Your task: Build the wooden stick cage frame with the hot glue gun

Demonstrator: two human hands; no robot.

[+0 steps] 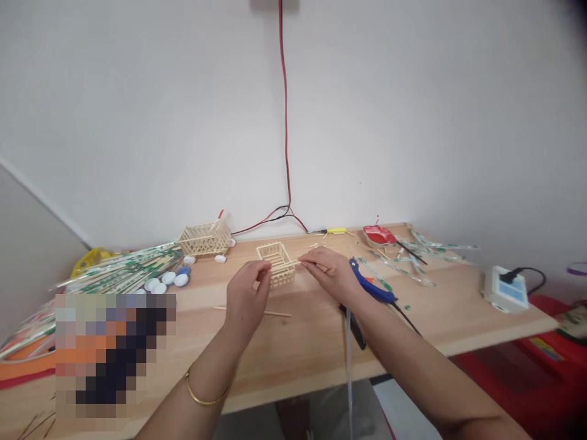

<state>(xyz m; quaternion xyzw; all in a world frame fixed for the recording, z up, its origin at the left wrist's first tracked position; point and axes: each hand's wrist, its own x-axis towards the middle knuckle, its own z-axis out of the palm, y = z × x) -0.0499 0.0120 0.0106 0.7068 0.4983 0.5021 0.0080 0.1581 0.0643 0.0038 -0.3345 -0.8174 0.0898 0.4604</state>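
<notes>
A small open box frame of thin wooden sticks (pixel 279 276) stands on the table in front of my hands. A thin stick (pixel 293 263) lies across its near top edge, running between my fingertips. My right hand (pixel 329 273) pinches the stick's right end, just right of the frame. At the frame's left corner, my left hand (pixel 250 292) has thumb and finger pressed together by the stick's other end; the exact contact is hidden. Another loose stick (pixel 277 314) lies nearer me, partly behind my left hand. Beside my right forearm rests a blue-handled tool (pixel 376 288).
A larger stick cart with white wheels (pixel 205 238) stands back left, near bottle caps (pixel 181 280) and wrapped sticks (pixel 132 269). A red dish (pixel 378 235), torn wrappers (pixel 413 266) and a white power box (pixel 505 288) occupy the right. A clear rod (pixel 349 366) overhangs the front edge.
</notes>
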